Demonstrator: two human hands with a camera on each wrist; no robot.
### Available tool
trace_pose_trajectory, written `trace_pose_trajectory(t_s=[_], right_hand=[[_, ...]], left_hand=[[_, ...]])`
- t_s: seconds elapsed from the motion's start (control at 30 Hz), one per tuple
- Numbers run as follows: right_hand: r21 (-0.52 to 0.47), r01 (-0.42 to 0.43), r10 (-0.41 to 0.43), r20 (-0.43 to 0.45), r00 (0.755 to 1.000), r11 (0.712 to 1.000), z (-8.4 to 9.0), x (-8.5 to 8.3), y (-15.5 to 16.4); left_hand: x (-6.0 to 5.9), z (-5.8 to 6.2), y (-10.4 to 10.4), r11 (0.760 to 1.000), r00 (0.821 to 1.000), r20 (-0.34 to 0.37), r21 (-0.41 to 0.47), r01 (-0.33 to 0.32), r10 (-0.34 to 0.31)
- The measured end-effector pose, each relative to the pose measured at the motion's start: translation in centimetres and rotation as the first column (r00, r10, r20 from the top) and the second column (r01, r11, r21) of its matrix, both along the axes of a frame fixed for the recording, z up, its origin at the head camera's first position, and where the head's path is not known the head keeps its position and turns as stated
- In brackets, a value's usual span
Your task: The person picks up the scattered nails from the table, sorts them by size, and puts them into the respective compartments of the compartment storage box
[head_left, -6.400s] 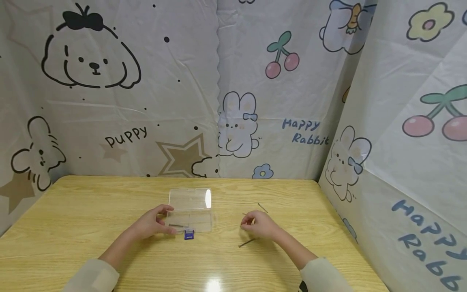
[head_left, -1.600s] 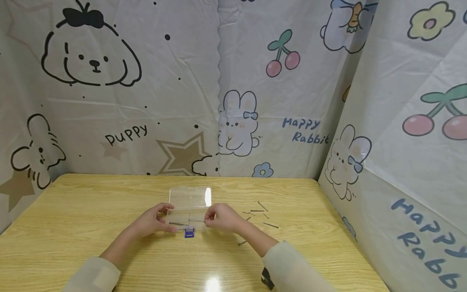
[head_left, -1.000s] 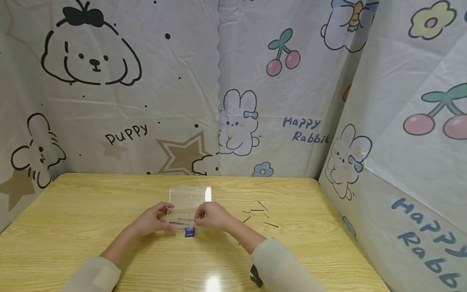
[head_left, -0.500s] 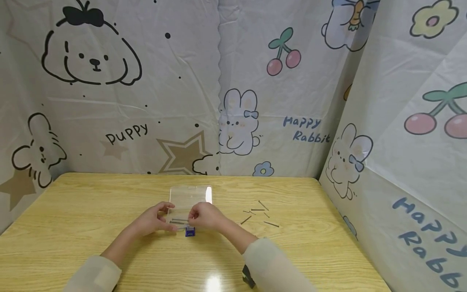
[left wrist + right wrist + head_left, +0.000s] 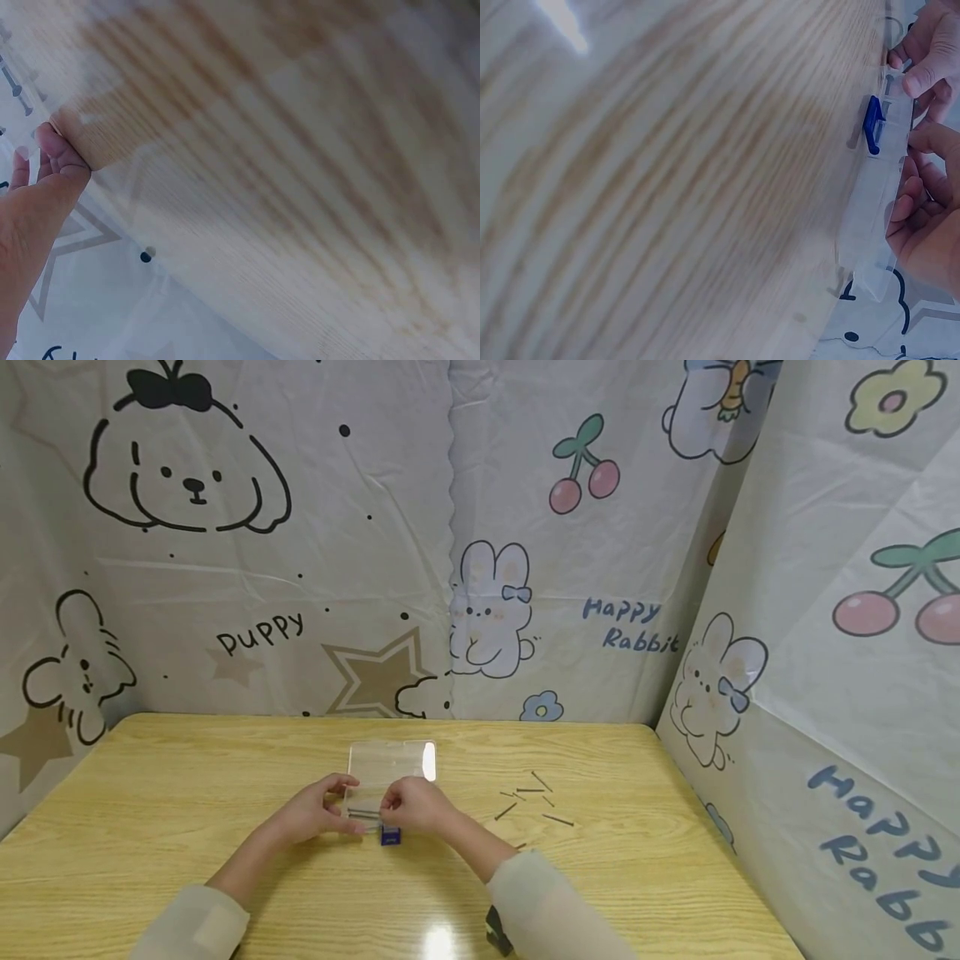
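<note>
Two hands meet at a small clear plastic box with a blue latch on the pale wooden counter. Left hand grips the box's left end, thumb and fingers curled around it. Right hand hovers over the open tray, fingertips pinched together above thin metal pins inside. Loose grey pins lie scattered further right.
</note>
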State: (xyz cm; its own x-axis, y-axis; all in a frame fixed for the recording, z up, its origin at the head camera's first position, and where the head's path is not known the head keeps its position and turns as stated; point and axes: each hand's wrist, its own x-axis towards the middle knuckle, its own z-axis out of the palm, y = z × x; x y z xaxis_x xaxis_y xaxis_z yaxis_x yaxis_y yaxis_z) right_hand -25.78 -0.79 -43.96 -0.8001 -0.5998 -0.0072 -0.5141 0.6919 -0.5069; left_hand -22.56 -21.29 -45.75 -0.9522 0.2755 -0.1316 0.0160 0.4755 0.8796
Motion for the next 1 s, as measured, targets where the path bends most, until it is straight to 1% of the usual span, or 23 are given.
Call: trace_pose_trajectory(t_s=[0.23, 0.47, 0.6, 0.83, 1.0], right_hand=[[0.010, 0.007, -0.006, -0.025, 1.000, 1.000, -0.12, 0.05, -0.22], [0.012, 0.018, -0.017, -0.028, 0.999, 1.000, -0.04, 0.18, -0.25], [0.004, 0.021, -0.021, -0.035, 0.999, 1.000, -0.12, 0.32, -0.19], [-0.006, 0.027, -0.027, -0.037, 0.999, 1.000, -0.32, 0.40, -0.13], [-0.020, 0.033, -0.034, -0.020, 0.999, 0.999, -0.36, 0.35, -0.15]], left_hand=[[-0.11, -0.01, -0.02, 1.000, 1.000, 0.010, -0.016, -0.004, 0.005], [-0.06, 0.06, -0.05, 1.000, 1.000, 0.004, 0.012, 0.003, -0.003], [-0.13, 0.01, -0.04, 1.000, 1.000, 0.007, 0.007, 0.000, 0.000], [-0.29, -0.11, 0.01, 1.000, 1.000, 0.010, -0.011, -0.011, 0.011], [-0.20, 0.05, 0.09, 1.000, 1.000, 0.012, -0.019, -0.009, 0.010]])
